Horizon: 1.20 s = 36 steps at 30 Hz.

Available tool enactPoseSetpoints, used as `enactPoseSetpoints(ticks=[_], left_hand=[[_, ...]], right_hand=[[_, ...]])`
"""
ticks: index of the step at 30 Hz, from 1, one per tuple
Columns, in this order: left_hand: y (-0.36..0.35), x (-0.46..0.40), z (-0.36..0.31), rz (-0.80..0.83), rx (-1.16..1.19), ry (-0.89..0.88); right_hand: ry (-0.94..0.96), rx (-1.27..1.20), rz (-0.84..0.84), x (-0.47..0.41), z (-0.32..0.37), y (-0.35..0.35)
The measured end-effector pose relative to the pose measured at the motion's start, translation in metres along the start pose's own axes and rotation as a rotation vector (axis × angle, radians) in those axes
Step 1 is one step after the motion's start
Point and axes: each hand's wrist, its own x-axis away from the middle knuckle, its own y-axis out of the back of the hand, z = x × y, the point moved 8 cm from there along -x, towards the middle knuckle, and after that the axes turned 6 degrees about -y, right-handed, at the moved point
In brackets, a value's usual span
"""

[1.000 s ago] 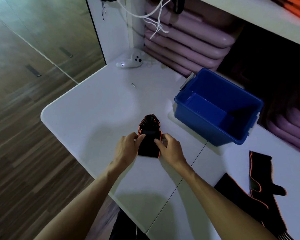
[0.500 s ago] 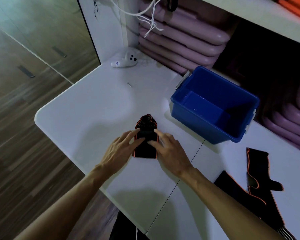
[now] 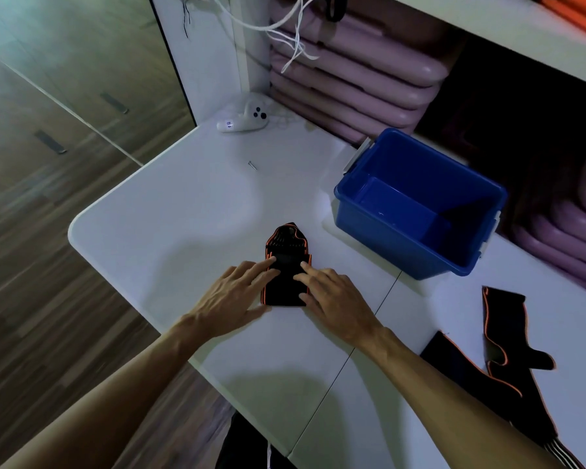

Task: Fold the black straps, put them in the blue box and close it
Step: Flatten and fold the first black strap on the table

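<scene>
A folded black strap with orange edging (image 3: 286,252) lies flat on the white table (image 3: 183,214). My left hand (image 3: 232,294) presses its left side with straight fingers. My right hand (image 3: 334,297) presses its right side the same way. The blue box (image 3: 403,252) stands open and empty to the right of the strap, no lid in sight. Two more black straps (image 3: 508,363) lie unfolded on the table at the lower right.
A white controller (image 3: 242,118) sits at the table's far corner, a small screw (image 3: 252,165) in front of it. Stacked purple pads (image 3: 352,79) fill the shelf behind the box. White cords (image 3: 295,38) hang above. Wooden floor lies left of the table edge.
My hands went from pinching the strap's near end to lying flat on it with fingers stretched out. The strap stays in place.
</scene>
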Motion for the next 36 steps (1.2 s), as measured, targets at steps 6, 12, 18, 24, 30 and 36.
enactPoseSetpoints(ticks=[6,12,18,24,30,36], left_hand=[[0.012,-0.006,-0.008,-0.077,0.005,-0.001],[0.037,-0.021,0.003,-0.132,0.157,0.028],[0.029,-0.020,0.019,-0.125,0.285,0.182],[0.007,-0.037,0.046,-0.271,0.673,0.581],[0.000,-0.053,0.052,-0.116,0.986,0.588],[0.022,-0.067,0.020,-0.224,0.615,0.303]], right_hand=[[-0.002,0.072,0.116,-0.003,-0.005,-0.004],[-0.108,-0.217,-0.042,-0.013,-0.001,0.018],[-0.407,-0.540,-0.029,-0.023,-0.025,0.011],[-0.614,-0.740,-0.080,-0.040,-0.035,0.000],[-0.649,-0.952,0.049,-0.040,-0.031,0.000],[-0.503,-0.749,-0.151,-0.024,-0.032,0.025]])
